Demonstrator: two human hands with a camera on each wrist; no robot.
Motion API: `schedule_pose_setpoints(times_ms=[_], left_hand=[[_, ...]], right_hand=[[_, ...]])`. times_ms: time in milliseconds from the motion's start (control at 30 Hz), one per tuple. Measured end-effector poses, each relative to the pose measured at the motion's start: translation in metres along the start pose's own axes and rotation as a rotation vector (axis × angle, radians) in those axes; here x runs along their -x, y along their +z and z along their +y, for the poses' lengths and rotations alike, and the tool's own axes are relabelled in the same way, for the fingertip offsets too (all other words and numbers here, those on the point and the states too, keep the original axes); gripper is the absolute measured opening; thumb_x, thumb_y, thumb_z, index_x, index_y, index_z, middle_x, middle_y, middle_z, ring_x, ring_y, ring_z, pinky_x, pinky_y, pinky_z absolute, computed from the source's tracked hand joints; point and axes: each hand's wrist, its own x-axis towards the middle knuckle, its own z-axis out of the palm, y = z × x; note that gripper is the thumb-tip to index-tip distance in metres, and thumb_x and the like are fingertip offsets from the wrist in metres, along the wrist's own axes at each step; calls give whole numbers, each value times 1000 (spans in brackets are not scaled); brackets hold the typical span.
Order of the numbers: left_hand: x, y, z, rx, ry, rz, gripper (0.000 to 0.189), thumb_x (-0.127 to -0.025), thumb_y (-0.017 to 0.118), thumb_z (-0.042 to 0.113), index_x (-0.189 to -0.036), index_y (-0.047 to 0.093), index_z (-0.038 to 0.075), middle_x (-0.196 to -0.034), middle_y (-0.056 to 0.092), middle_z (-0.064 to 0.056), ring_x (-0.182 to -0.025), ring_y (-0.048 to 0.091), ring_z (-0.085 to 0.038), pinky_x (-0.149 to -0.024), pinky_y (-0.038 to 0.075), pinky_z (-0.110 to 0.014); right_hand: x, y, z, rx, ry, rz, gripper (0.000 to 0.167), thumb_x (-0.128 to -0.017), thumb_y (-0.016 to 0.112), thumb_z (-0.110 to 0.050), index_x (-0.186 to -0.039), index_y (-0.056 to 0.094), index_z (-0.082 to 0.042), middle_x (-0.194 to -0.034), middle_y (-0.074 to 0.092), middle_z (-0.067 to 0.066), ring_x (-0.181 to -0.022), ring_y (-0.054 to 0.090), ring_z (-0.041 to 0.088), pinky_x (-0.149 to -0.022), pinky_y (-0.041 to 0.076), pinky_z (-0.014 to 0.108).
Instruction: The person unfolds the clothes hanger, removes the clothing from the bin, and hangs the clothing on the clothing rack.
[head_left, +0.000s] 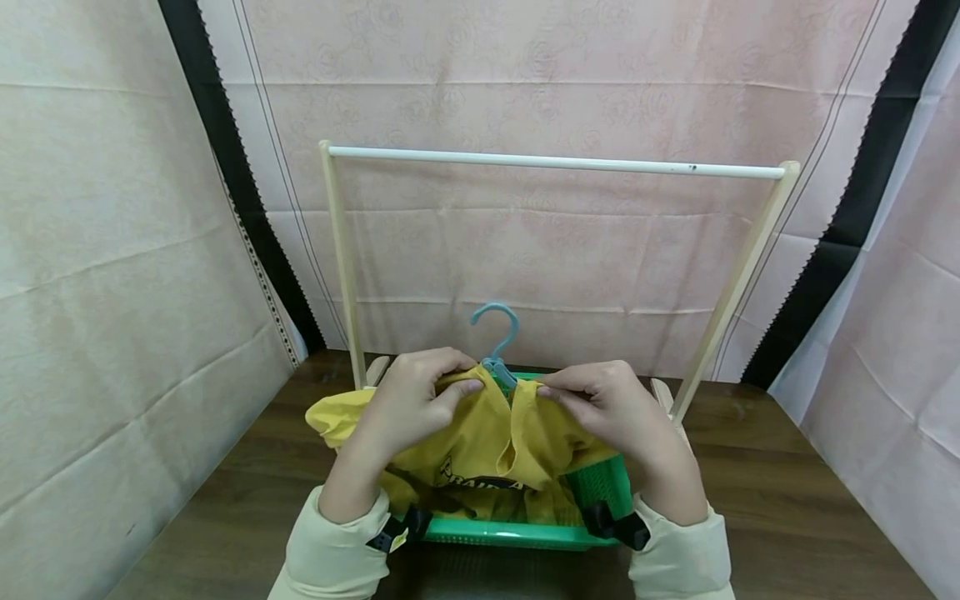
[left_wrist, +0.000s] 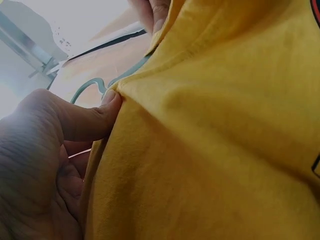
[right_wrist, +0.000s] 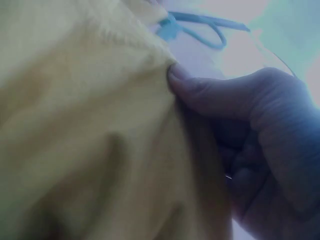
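Note:
A yellow shirt [head_left: 472,442] with a dark print on its front is held up over a green basket [head_left: 517,534]. My left hand [head_left: 420,400] pinches its left shoulder near the collar, thumb on the front of the cloth. On the other shoulder, my right hand [head_left: 607,404] pinches the fabric the same way. From the neck opening rises the hook of a light blue hanger [head_left: 504,329]; most of its body is hidden by the shirt. In the left wrist view, the thumb of the left hand [left_wrist: 55,125] presses the shirt [left_wrist: 200,125] beside the hanger.
Behind the basket stands a rack with a pale blue top bar [head_left: 555,162] and cream side posts [head_left: 345,267]. Pale patterned cloth [head_left: 525,250] encloses the back and sides, with black strips at the corners. The tabletop [head_left: 780,500] is brown wood.

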Motion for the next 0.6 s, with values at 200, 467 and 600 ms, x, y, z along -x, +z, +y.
schedule_pose_setpoints(times_ms=[200, 467, 600], left_hand=[[1, -2, 0, -7, -14, 11, 3, -92, 76, 17, -94, 76, 20, -87, 68, 14, -66, 54, -4, -59, 47, -26], [1, -4, 0, -35, -6, 22, 5, -92, 76, 19, -95, 76, 22, -88, 69, 16, -63, 52, -3, -56, 45, -25], [2, -6, 0, -75, -18, 51, 5, -91, 77, 21, -95, 76, 25, -88, 69, 18, -60, 50, -3, -54, 42, -26]], right_hand=[[-6, 8, -3, -18, -84, 23, 12, -88, 76, 0, -96, 80, -8, -86, 76, 4, -68, 65, 5, -60, 50, 16], [9, -14, -1, 0, 211, -136, 20, -96, 71, -24, -115, 76, -26, -106, 73, -15, -71, 61, 1, -64, 52, 24], [18, -27, 4, -5, 322, -192, 21, -96, 71, -30, -117, 74, -28, -108, 72, -16, -78, 62, 3, -71, 54, 27]])
